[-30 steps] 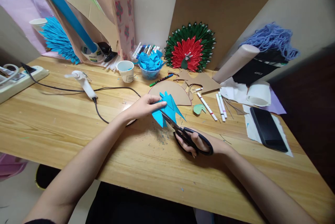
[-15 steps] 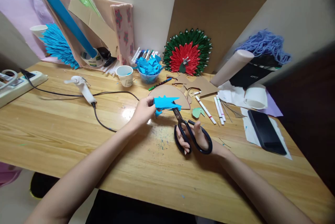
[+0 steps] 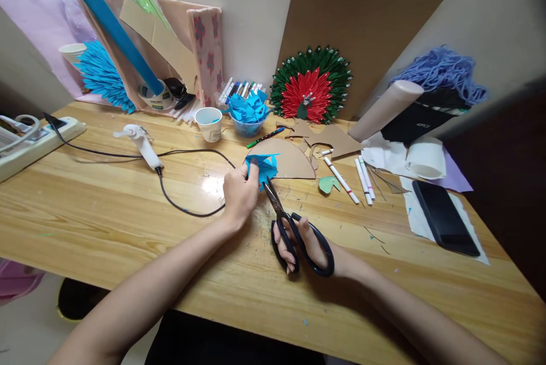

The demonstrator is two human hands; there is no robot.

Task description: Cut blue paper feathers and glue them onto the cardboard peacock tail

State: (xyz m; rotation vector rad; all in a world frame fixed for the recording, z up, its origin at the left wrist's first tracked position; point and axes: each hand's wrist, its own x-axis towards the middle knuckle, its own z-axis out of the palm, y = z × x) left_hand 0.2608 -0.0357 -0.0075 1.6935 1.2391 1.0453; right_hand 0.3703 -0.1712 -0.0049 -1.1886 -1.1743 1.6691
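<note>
My left hand [image 3: 241,191] is closed on a piece of blue paper [image 3: 267,166], its thumb pressed on top and pointed cut edges sticking out to the right. Black-handled scissors [image 3: 279,211] are in my right hand [image 3: 305,243], with fingers and thumb through the loops. Their blade tips touch or nearly touch the paper's lower edge, and the blades look almost closed. Behind the paper lies a cardboard half-disc [image 3: 290,160]. A clear bowl heaped with blue paper pieces [image 3: 247,112] stands farther back, beside a paper cup [image 3: 209,124].
A glue gun [image 3: 143,146] and its black cord [image 3: 170,206] lie left. White markers [image 3: 341,180], a green paper scrap [image 3: 328,185] and a phone [image 3: 443,217] lie right. A red and green peacock [image 3: 313,89] leans against brown cardboard [image 3: 362,29] at the back.
The blue paper has turned and bunched in my left hand, which has moved slightly lower. The scissors have shifted left and down with my right hand. The view has swung slightly left.
</note>
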